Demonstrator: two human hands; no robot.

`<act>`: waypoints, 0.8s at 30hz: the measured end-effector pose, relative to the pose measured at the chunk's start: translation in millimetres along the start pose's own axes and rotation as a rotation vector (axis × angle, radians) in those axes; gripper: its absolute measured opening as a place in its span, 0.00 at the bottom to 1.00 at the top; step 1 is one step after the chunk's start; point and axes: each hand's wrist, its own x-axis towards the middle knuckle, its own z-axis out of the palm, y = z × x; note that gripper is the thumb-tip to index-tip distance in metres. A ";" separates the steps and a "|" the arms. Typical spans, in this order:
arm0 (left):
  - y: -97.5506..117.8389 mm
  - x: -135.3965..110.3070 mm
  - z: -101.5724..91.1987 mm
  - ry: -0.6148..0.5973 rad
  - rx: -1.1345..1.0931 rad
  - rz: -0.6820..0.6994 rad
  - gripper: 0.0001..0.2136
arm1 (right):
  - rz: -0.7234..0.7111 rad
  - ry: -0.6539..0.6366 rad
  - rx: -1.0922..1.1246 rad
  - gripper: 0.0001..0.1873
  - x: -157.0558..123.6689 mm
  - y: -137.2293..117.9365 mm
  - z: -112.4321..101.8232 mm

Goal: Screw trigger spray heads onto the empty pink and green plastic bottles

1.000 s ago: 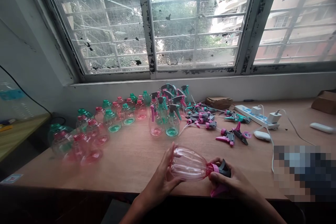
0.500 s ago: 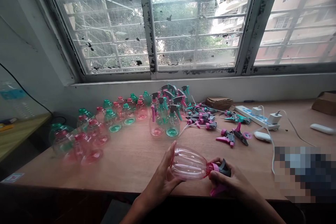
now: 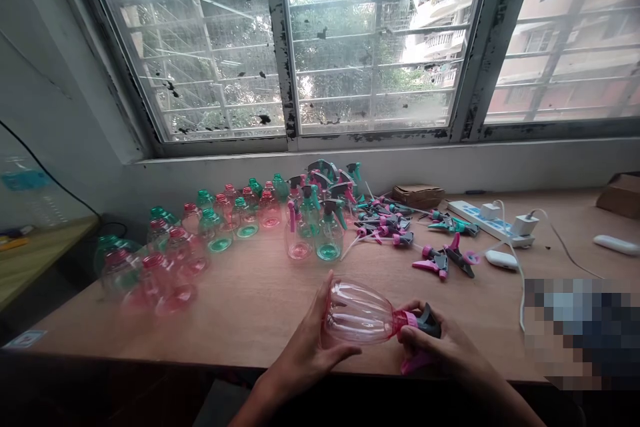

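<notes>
A clear pink spray bottle (image 3: 357, 312) lies on its side above the front edge of the wooden table (image 3: 250, 307). My left hand (image 3: 305, 347) wraps round its base end, thumb under the body and fingers behind it. My right hand (image 3: 445, 347) is closed on the grey and pink trigger sprayer head (image 3: 425, 325) that sits on the bottle's neck. A pink trigger lever sticks out below my right fingers.
Capped pink and green bottles (image 3: 190, 240) stand at the left. Bottles with sprayers fitted (image 3: 315, 227) stand in the middle. Loose sprayer heads (image 3: 400, 230) lie to their right, then a power strip (image 3: 487, 219) with chargers, a white device (image 3: 501, 259) and cardboard boxes (image 3: 417, 195).
My left thumb has slid a little further right under the bottle, which has barely turned. My right hand stays where it was on the sprayer head.
</notes>
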 end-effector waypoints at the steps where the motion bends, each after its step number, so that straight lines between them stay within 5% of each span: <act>1: 0.9 0.3 -0.2 -0.005 -0.010 -0.015 0.55 | -0.002 0.002 -0.001 0.23 -0.2 -0.1 0.0; 10: -0.2 1.2 0.0 0.002 -0.072 0.023 0.45 | 0.003 0.014 0.010 0.24 0.0 1.1 -0.9; 15: 4.5 1.7 -0.3 0.004 -0.160 -0.005 0.56 | -0.012 0.029 -0.024 0.24 -1.7 -0.9 0.9; 24: 12.4 -2.2 -0.3 -0.017 -0.148 0.050 0.46 | 0.006 0.048 0.011 0.22 -4.7 -9.7 3.5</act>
